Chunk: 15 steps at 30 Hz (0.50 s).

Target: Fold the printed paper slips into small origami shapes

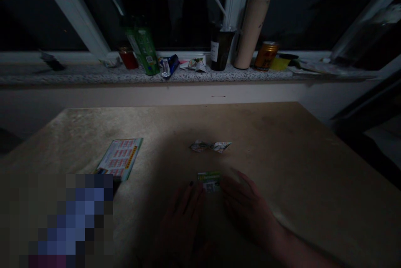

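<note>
your left hand (183, 211) and right hand (247, 205) lie flat on the bench (297, 155) at the near edge, fingers spread and loose. neither one clasps anything. between their fingertips sits a small green printed paper (209, 181), and both hands touch its edges, pressing it down on the bench rather than lifting it.

the light is very dim here, and that is the main risk as i judge it: you can hardly see the paper's edges, so a crease could land crooked. the paper is light and small, so a sideways push from either fingertip could slide it out from under your hands.

just beyond the paper, a crumpled folded piece (210, 146) lies loose on the bench, apart from your hands. a careless forward sweep could knock it away.

to the near left a printed sheet with red squares (120, 158) lies flat, its near end going under a blurred patch at the corner.

farthest off, the window sill (78, 75) carries a red cup (128, 57), a green carton (143, 51), a blue wrapper (169, 66), crumpled paper scraps (194, 64), a dark drink cup with a straw (221, 49), a tall beige cylinder (253, 24) and an orange can (265, 55). these stand well apart from your hands.
</note>
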Tool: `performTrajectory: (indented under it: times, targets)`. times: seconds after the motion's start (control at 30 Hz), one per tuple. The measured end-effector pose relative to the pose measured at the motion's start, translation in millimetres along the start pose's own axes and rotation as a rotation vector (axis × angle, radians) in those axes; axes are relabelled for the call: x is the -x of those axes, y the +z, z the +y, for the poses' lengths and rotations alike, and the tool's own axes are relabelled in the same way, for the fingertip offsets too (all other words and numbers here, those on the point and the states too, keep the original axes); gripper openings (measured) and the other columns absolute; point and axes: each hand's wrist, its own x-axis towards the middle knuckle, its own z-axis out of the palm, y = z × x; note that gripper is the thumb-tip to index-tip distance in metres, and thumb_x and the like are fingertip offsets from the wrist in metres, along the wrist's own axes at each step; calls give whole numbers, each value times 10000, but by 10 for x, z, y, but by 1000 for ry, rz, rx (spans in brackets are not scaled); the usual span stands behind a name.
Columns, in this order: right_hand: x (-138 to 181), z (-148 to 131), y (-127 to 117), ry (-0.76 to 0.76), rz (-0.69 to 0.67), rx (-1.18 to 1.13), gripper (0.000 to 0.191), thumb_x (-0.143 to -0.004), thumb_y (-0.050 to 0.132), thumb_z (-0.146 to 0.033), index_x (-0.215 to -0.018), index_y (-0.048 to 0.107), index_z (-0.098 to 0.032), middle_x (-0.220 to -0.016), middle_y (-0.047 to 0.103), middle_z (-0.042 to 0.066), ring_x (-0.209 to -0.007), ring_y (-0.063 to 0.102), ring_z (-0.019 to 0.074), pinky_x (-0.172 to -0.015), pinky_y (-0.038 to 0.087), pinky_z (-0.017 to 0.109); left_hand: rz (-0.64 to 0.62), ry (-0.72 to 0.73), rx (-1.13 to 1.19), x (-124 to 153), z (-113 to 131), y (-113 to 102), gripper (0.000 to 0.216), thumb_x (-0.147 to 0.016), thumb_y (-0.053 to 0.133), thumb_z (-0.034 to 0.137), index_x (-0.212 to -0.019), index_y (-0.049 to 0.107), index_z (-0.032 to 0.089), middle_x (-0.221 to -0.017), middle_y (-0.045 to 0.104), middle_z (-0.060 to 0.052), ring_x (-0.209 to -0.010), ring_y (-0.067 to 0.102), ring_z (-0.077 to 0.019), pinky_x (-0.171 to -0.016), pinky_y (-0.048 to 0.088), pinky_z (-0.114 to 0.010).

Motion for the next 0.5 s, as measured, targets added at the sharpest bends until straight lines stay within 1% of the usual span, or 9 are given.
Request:
performTrajectory:
  times: [0.1,0.23,0.33,0.4,0.43,0.5]
  targets:
    - [1,5,4,-1,-6,-18,213,-890,474,-170,-999,657,-182,-1143,657,30,-1172,509,183,-1135,174,470,-11,-11,-25,29,-34,3,825,-820,419,625,-1437,235,110,-1455,332,-111,-1327,268,-303,-1089,133,-455]
    - [30,10,38,6,-4,-36,209,-892,476,-178,-988,661,-191,-1145,655,34,-1175,509,189,-1130,197,474,-14,6,-32,30,-56,-10,794,-834,407,611,-1439,238,126,-1446,354,-101,-1312,305,-290,-1083,173,-440]
    - [46,-2,41,12,-29,-18,207,-894,481,-192,-996,661,-204,-1149,654,30,-1164,521,193,-1121,225,479,-58,23,-32,29,-103,21,734,-857,390,580,-1438,250,154,-1456,338,-75,-1310,314,-270,-1086,163,-422]
    - [36,-24,18,-6,-42,19,212,-892,479,-197,-998,663,-194,-1138,659,46,-1151,533,206,-1107,254,486,-46,30,-27,35,-143,67,818,-824,355,668,-1433,259,131,-1458,330,-90,-1309,309,-286,-1086,125,-432]
    - [24,-38,0,-15,-34,37,216,-890,481,-200,-1005,663,-182,-1132,661,58,-1148,536,216,-1097,275,486,-51,45,-25,38,-162,92,881,-793,334,722,-1432,260,120,-1460,321,-103,-1307,304,-297,-1086,104,-440]
    - [-18,-69,-41,-28,2,55,233,-888,483,-212,-1034,656,-157,-1138,657,78,-1156,529,233,-1072,324,477,-47,72,-20,43,-192,133,944,-756,305,775,-1428,271,112,-1456,327,-116,-1297,313,-312,-1083,78,-450]
